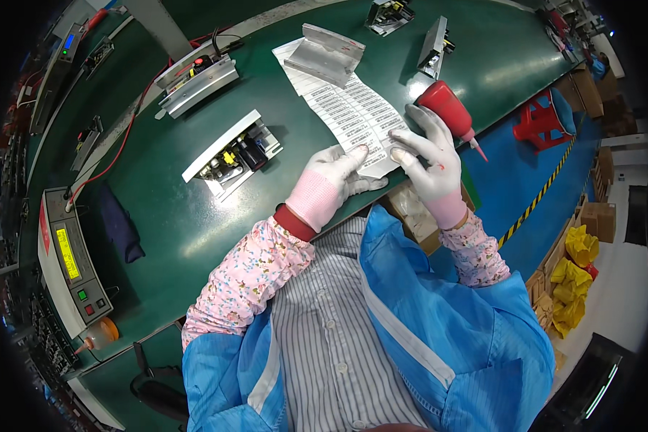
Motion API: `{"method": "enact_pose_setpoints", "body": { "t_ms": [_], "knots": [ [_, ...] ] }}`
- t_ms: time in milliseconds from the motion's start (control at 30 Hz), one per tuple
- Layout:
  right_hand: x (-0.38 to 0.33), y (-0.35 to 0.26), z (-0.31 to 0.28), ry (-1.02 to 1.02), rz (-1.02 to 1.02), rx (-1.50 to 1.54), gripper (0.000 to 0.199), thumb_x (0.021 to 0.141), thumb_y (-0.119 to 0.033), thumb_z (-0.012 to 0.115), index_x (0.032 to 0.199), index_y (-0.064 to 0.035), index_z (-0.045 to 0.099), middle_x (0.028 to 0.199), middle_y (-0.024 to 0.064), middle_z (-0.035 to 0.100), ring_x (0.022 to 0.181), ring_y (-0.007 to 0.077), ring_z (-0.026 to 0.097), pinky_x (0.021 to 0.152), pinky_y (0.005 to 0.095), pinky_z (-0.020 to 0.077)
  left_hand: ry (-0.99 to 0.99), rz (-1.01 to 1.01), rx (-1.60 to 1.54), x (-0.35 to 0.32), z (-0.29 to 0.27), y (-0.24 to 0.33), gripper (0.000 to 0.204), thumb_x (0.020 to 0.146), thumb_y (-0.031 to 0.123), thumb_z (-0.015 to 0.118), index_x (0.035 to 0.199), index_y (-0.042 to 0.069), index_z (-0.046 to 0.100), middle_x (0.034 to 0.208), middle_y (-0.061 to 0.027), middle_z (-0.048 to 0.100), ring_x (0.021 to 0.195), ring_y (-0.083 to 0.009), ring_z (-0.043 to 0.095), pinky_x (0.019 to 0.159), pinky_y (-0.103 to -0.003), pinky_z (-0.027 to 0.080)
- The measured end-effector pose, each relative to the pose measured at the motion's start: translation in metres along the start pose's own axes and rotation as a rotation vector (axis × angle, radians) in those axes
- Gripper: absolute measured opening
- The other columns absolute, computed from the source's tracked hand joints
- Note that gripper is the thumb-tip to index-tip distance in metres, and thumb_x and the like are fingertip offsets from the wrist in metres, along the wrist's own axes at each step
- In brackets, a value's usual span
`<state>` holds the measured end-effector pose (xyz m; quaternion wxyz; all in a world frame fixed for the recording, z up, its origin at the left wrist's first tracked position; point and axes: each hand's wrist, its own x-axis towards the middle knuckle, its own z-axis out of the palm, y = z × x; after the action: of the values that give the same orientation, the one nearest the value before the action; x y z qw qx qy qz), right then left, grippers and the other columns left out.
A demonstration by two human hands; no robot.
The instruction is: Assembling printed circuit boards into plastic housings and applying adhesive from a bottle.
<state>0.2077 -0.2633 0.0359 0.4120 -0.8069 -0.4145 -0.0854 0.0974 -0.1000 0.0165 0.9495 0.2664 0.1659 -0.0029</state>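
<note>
Our striped shirt (331, 324) and open blue jacket (439, 338) lie nearest the camera. Our left hand (333, 173), in a white glove, is clamped on the near end of a printed label sheet (356, 115), thumb on top, fingers beneath. Our right hand (435, 158), also gloved, has its thumb and forefinger at the sheet's right edge; we cannot tell whether they pinch it. The sheet stretches over the green surface (266, 93), its far end under a metal bracket (325, 59). Just beside our right hand lies a red bottle (445, 108) with a pink nozzle. Left of the sheet sits an open circuit unit (232, 153); 2 smaller units (433, 49) lie beyond the bottle and bracket. Farther left, we see a dark blue cloth (119, 225) and a meter (72, 266) with a lit yellow display.
</note>
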Motion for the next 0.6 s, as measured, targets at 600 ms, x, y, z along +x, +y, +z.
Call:
{"method": "enact_pose_setpoints", "body": {
  "t_ms": [600],
  "knots": [
    [0.007, -0.028, -0.012, -0.002, -0.115, 0.013, 0.018, 0.076, -0.009, 0.079, 0.093, -0.0047, 0.077, 0.13, 0.0131, 0.066, 0.125, 0.032, 0.057, 0.106, 0.0384, 0.0454, 0.106, -0.102, 0.233, -0.009, 0.005, 0.015, 0.034, 0.102, 0.019, 0.061, 0.119, -0.01, 0.057, 0.102, -0.0206, 0.067, 0.085, -0.0223, 0.071, 0.077, -0.031, 0.063]
  ]
}}
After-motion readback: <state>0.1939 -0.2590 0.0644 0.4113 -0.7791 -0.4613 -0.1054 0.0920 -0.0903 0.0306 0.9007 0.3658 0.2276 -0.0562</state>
